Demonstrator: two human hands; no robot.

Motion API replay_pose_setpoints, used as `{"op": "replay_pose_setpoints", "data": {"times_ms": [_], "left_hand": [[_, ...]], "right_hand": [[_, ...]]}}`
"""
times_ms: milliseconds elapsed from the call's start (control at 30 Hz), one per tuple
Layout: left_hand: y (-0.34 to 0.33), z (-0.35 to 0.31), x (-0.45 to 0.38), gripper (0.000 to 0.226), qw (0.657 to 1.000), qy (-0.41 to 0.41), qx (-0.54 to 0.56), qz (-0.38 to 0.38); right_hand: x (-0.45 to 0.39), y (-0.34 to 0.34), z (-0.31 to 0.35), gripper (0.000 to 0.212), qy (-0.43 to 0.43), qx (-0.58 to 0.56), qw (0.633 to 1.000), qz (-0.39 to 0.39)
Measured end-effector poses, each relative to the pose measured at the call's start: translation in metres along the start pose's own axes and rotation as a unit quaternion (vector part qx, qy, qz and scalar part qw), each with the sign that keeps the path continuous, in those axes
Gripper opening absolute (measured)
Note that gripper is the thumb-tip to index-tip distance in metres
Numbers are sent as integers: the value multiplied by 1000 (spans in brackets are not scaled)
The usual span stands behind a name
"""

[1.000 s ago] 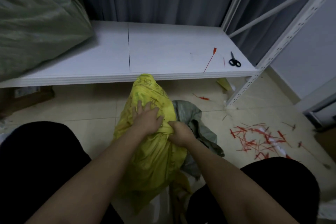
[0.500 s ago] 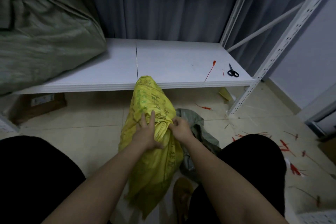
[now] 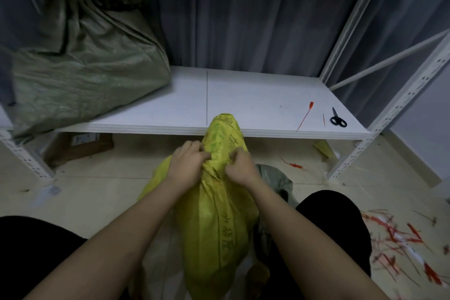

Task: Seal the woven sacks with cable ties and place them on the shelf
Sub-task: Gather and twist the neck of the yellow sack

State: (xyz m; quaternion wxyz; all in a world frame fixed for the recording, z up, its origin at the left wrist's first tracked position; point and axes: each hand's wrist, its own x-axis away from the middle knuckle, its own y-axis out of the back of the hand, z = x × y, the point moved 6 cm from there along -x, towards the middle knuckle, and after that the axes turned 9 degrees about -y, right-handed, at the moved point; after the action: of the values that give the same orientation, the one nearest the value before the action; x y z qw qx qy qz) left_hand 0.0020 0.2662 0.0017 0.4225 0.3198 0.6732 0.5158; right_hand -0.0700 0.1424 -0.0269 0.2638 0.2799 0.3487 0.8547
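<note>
Both hands, left hand [image 3: 187,163] and right hand [image 3: 239,169], clamp the yellow sack [image 3: 214,221] at its bunched neck. The cable tie [image 3: 304,117] lies far right on the shelf [image 3: 243,102]. Releasing one grip to fetch it could let the neck spring open.

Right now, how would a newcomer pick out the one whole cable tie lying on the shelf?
Find the white shelf board and follow it to its right end, near the black scissors. The cable tie lies just left of them: long, thin, red, with a tag-like head, much longer than the short red offcut beside it.
</note>
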Motion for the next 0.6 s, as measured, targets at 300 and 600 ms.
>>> {"op": "replay_pose_setpoints", "data": {"times_ms": [300,600], "left_hand": [[8,-13,15,36,976,-207,-40,-59],[6,3,31,22,997,-48,-55,8]], "right_hand": [[-41,7,48,73,97,105,986,83],[-16,-36,-18,60,23,400,901,168]]}}
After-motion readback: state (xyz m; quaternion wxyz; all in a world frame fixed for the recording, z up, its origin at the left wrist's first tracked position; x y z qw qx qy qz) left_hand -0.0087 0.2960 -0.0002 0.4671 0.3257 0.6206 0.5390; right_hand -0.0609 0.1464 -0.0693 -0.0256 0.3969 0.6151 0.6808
